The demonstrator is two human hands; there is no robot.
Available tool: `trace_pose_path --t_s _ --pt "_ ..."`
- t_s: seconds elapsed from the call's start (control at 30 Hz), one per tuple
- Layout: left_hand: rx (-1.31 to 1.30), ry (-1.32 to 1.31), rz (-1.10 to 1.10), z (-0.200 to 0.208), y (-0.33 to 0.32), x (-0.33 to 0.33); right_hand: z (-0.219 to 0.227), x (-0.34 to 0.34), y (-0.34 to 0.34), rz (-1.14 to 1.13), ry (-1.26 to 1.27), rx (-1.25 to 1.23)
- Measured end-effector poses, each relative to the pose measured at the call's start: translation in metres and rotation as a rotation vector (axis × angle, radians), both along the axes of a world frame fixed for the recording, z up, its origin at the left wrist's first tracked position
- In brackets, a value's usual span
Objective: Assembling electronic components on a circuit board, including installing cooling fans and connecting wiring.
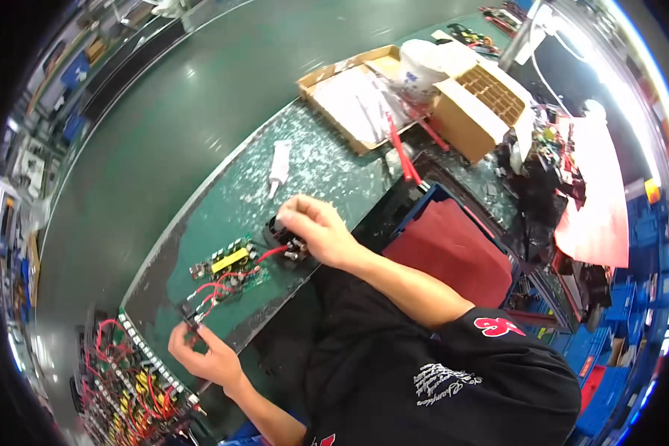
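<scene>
A green circuit board with a yellow-wrapped block and red wires lies on the worn green bench, between my two hands. My left hand pinches a small black part at the near-left end of the board, where red wires run to it. On the board's other side, my right hand is closed around a dark rounded part with metal terminals, joined to the board by a thick red wire. Its fingertips cover some of that part. Beyond the board lies a white tube, nozzle toward me.
Wired boards stand packed in a rack at lower left. Farther along the bench are a shallow cardboard tray with white sheets, a white bucket, a divided cardboard box and red tool handles. A blue bin holds dark-red sheets.
</scene>
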State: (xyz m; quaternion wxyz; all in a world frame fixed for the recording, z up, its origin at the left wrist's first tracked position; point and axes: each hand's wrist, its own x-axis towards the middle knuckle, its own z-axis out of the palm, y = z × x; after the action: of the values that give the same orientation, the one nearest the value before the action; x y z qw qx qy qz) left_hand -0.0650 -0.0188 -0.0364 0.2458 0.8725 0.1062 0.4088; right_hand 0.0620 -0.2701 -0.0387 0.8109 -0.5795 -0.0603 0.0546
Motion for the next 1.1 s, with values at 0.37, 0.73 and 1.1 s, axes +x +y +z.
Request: trace_pose_path --t_s 0.37,0.73,1.1 --pt "-0.139 0.066 0.051 -0.036 -0.007 0.017 0.002 0.011 -0.025 0.013 0.037 0.102" --pt "-0.205 0.121 0.054 -0.032 -0.002 0.002 0.007 -0.008 -0.010 -0.005 -0.023 0.065" --pt "-0.124 0.069 0.040 -0.032 0.001 0.003 -0.002 -0.026 -0.001 -0.191 -0.130 -0.205"
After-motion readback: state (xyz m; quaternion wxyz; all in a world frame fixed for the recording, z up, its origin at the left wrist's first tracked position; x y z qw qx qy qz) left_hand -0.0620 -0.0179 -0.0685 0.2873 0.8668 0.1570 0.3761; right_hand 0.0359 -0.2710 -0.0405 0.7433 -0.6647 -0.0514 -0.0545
